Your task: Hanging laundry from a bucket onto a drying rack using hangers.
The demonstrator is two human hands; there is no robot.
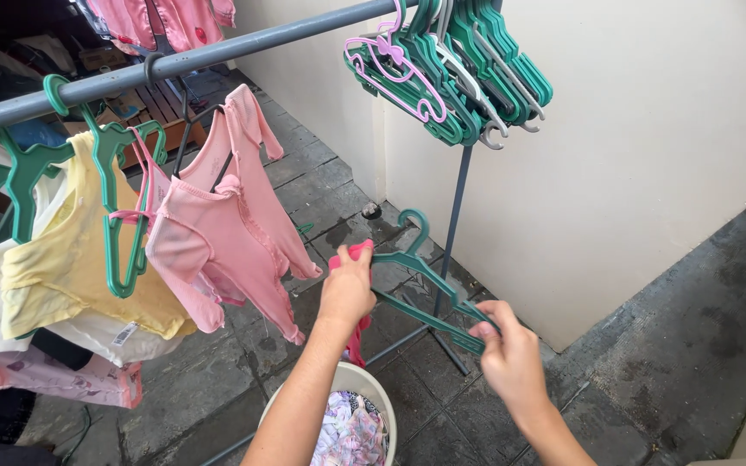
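Note:
My left hand (347,289) is closed on a small red-pink garment (357,341) that hangs down from it, and it touches the left end of a green plastic hanger (429,276). My right hand (511,358) grips the right end of that same hanger. The hanger's hook points up, below the grey rail (218,53) of a drying rack. Beneath my hands stands a cream bucket (373,384) with patterned laundry (351,431) inside.
On the rail hang a pink baby suit (226,233), a yellow top (71,259) and white clothes on green hangers. A bunch of spare green hangers and one pink hanger (395,73) hang at the rail's right end. A cream wall (649,155) stands close on the right, above a grey paved floor.

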